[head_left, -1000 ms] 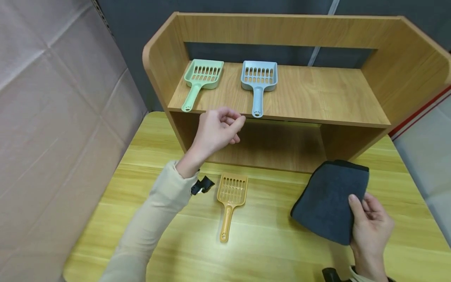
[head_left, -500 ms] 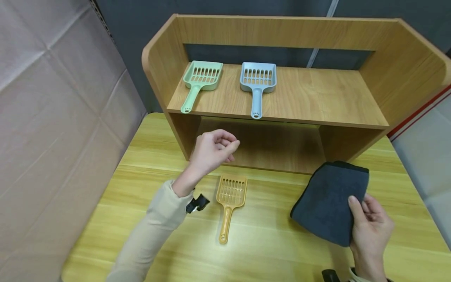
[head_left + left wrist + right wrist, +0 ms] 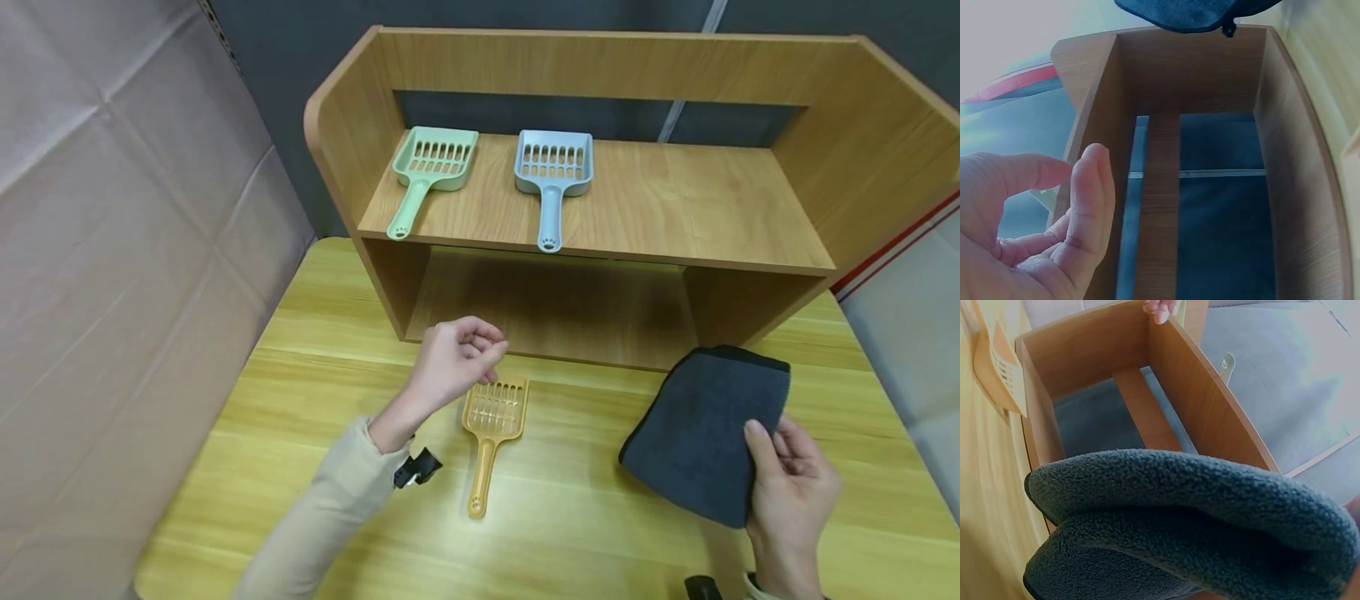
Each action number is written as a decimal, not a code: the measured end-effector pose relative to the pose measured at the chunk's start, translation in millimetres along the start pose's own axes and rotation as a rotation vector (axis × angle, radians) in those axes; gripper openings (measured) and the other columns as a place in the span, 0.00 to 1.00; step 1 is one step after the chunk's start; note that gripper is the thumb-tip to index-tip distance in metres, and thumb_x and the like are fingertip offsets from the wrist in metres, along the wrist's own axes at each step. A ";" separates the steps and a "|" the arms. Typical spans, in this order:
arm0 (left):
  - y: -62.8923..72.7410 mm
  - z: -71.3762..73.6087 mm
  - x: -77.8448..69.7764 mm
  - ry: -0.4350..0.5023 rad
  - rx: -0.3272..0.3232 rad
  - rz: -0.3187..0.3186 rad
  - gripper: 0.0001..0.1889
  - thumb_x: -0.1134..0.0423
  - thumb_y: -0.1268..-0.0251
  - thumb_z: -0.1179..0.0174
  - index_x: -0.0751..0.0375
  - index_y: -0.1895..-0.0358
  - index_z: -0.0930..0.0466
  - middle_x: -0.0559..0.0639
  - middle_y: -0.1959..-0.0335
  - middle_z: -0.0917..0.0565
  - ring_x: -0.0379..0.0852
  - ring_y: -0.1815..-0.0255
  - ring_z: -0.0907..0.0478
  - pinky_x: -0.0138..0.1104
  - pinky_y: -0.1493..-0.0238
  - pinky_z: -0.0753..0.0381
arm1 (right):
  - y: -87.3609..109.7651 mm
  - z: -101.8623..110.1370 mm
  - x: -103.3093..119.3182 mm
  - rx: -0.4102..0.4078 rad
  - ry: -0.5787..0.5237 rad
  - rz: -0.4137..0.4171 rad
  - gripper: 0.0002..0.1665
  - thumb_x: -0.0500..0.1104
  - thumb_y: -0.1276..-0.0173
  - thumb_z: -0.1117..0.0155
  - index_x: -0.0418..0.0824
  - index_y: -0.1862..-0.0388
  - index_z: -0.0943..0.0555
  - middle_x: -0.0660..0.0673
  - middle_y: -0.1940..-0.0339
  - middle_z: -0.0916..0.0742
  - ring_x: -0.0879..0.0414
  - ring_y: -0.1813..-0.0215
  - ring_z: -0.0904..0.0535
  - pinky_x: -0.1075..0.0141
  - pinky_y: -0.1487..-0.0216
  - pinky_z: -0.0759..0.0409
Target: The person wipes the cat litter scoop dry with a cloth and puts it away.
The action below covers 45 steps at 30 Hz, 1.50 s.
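Note:
My left hand hovers in front of the shelf's lower opening, just above the upper end of an orange slotted litter scoop lying on the table. Its fingers are loosely bent and hold nothing; the left wrist view shows a gap between thumb and fingertips. At the right, my right hand pinches a folded dark grey cloth by its edge, above the table. The right wrist view shows the fleecy folds of the cloth. A green litter scoop and a blue litter scoop lie on the upper shelf, handles toward me.
A wooden two-level shelf stands at the back of the table, with high side panels. The scoop handles reach its front edge. A pale draped wall borders the left side.
My left hand has come down and toward me from the shelf's front edge to above the orange litter scoop. The right hand and cloth stay nearly still.

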<state>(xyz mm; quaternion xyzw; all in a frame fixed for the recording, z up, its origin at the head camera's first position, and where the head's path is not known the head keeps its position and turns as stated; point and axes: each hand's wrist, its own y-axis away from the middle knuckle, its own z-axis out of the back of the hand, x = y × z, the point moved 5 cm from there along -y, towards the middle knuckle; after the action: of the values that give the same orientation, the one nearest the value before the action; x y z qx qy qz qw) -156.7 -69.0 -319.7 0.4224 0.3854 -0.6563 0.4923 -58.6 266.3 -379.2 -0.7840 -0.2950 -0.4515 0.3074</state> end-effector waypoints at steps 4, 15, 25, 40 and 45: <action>6.4 -2.4 11.3 0.009 0.017 0.014 0.06 0.71 0.41 0.40 0.73 0.63 0.21 0.57 0.77 0.18 0.48 0.84 0.21 0.37 0.78 0.19 | -1.4 1.7 -1.2 -0.002 -0.027 -0.005 0.09 0.21 0.44 0.39 0.23 0.63 0.19 0.42 0.73 0.12 0.58 0.76 0.16 0.74 0.77 0.21; 28.9 -26.8 71.1 0.025 0.095 0.186 0.06 0.72 0.41 0.40 0.74 0.63 0.22 0.63 0.75 0.18 0.54 0.82 0.20 0.49 0.76 0.19 | -4.7 5.9 -8.3 0.017 0.046 0.032 0.12 0.24 0.42 0.38 0.18 0.59 0.22 0.44 0.72 0.12 0.61 0.75 0.17 0.75 0.75 0.21; 51.6 -28.6 113.0 0.057 0.126 0.315 0.06 0.72 0.42 0.40 0.74 0.65 0.22 0.63 0.74 0.18 0.47 0.83 0.21 0.44 0.75 0.17 | -4.0 -1.8 1.0 -0.012 0.013 0.003 0.08 0.21 0.44 0.38 0.24 0.64 0.18 0.44 0.75 0.13 0.60 0.77 0.17 0.75 0.77 0.21; 83.9 -31.0 144.0 -0.043 0.156 0.380 0.14 0.58 0.47 0.32 0.68 0.74 0.22 0.54 0.84 0.20 0.42 0.89 0.24 0.36 0.83 0.20 | -3.4 -2.3 0.7 0.004 0.032 0.007 0.07 0.22 0.43 0.39 0.24 0.65 0.18 0.44 0.75 0.13 0.60 0.77 0.17 0.75 0.77 0.21; 85.3 -34.9 145.6 -0.044 0.186 0.407 0.13 0.60 0.48 0.31 0.68 0.75 0.20 0.54 0.85 0.19 0.39 0.90 0.25 0.36 0.84 0.20 | -2.5 -1.7 0.7 -0.002 0.028 0.000 0.08 0.22 0.43 0.39 0.24 0.64 0.19 0.44 0.74 0.12 0.60 0.77 0.17 0.75 0.77 0.21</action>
<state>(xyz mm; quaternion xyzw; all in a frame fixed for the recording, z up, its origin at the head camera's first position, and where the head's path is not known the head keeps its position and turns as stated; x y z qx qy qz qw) -90.8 -102.1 -475.4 0.5207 0.2191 -0.5851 0.5818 -61.1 266.8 -377.3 -0.7779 -0.2904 -0.4626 0.3106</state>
